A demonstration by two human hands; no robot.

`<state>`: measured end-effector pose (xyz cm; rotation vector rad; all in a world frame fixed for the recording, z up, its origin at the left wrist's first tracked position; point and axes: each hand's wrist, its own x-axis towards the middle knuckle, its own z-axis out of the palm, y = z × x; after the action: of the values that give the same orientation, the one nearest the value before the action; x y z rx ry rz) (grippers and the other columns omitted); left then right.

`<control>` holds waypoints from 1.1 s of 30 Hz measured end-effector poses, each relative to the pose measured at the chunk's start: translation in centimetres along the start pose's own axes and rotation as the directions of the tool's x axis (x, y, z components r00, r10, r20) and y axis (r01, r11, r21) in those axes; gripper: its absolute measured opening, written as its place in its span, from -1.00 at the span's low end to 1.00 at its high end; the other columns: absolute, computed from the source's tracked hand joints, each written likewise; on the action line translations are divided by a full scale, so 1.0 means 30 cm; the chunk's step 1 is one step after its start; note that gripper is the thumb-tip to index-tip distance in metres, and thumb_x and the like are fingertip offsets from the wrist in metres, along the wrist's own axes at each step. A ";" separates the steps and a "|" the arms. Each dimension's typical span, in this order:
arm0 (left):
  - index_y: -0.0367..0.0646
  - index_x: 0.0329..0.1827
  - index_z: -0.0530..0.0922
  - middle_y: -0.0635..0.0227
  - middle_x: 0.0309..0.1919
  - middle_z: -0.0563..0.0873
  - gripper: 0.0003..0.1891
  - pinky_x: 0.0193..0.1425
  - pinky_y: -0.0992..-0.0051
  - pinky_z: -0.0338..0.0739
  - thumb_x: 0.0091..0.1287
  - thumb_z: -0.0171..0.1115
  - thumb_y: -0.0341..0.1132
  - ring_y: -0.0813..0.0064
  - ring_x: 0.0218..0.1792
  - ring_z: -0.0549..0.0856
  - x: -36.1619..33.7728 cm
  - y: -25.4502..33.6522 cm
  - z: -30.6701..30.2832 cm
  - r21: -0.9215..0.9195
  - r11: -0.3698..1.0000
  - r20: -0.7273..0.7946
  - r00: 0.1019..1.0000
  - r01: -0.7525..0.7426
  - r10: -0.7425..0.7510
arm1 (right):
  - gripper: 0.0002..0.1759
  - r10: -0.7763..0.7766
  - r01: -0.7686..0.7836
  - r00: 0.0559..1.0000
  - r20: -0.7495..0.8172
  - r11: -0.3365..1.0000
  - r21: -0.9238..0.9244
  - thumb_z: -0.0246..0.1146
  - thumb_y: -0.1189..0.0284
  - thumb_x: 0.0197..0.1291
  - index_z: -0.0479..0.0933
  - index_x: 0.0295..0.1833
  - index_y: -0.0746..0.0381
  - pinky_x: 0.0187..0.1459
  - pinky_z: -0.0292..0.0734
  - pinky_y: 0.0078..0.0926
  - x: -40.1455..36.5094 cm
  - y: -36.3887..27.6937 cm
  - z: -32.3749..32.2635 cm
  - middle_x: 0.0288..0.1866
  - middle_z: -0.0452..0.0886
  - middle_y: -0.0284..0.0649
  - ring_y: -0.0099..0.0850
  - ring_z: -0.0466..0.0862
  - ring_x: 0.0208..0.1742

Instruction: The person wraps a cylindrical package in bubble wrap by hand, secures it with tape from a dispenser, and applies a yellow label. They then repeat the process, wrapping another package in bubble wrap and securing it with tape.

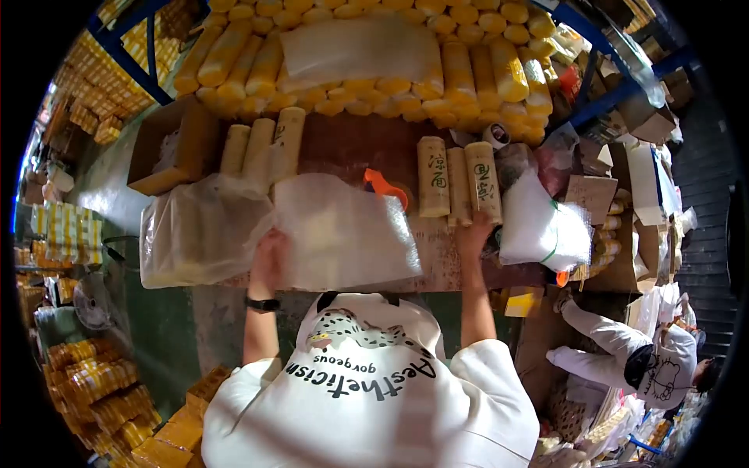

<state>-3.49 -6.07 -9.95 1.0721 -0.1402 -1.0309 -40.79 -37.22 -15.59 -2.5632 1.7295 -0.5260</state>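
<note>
The right hand (473, 234) is at a printed roll (482, 179) toward the tabletop's (339, 148) right edge; another roll (434, 178) says "涼面". The blurry left hand (271, 253) is by the front-edge plastic sheet (343, 230). I can't tell either grip.

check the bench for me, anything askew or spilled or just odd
I see no clear spill or damage. The orange tool looks a little askew: it lies at a slant by the far edge of the plastic sheet, while the cylindrical packs to its right sit side by side.
</note>
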 end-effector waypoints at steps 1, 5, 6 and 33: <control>-0.18 0.14 0.52 0.56 -0.28 0.56 -0.65 -0.10 0.55 0.42 0.27 0.16 -0.40 0.64 -0.26 0.52 -0.023 -0.011 -0.024 0.046 0.999 -0.021 0.999 -0.027 0.028 | -0.16 0.045 -0.048 0.998 -0.043 0.996 -0.071 0.38 0.12 0.10 0.22 0.36 0.35 0.10 0.47 -0.09 0.057 0.058 -0.015 0.30 0.30 0.10 0.03 0.40 0.22; -0.26 0.27 0.44 0.56 -0.25 0.59 -0.55 -0.09 0.58 0.44 0.30 0.14 -0.39 0.62 -0.19 0.55 -0.106 -0.054 -0.013 0.105 0.978 -0.128 0.973 -0.179 0.192 | 0.20 0.227 -0.225 0.932 0.283 0.974 -0.042 0.46 -0.04 -0.11 -0.09 0.48 0.25 0.15 0.42 0.05 0.298 0.186 -0.002 0.38 0.16 0.17 0.12 0.33 0.29; -0.28 0.30 0.41 0.55 -0.23 0.60 -0.53 -0.07 0.59 0.45 0.31 0.14 -0.39 0.61 -0.15 0.57 -0.137 -0.055 0.028 0.089 0.969 -0.168 0.956 -0.230 0.242 | 0.27 0.211 -0.212 0.879 0.428 0.976 -0.046 0.43 -0.11 -0.09 -0.18 0.51 0.28 0.17 0.42 0.06 0.340 0.187 0.014 0.40 0.15 0.18 0.11 0.30 0.33; -0.20 -0.11 0.55 0.20 -0.17 0.61 -0.78 -0.08 0.34 0.58 0.17 0.21 -0.41 0.18 -0.14 0.63 -0.583 -0.100 0.500 0.923 -0.321 0.382 0.601 -0.211 0.702 | -0.29 -0.769 -0.887 -0.184 0.612 0.398 0.233 0.24 0.08 0.13 0.34 0.29 0.29 0.10 0.50 -0.27 -0.101 -0.253 -0.367 0.14 0.52 -0.10 -0.25 0.57 0.08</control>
<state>-23.28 -3.04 1.83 2.2685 -1.1755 0.4609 -38.03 -29.52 -4.57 -0.7404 0.3444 0.5617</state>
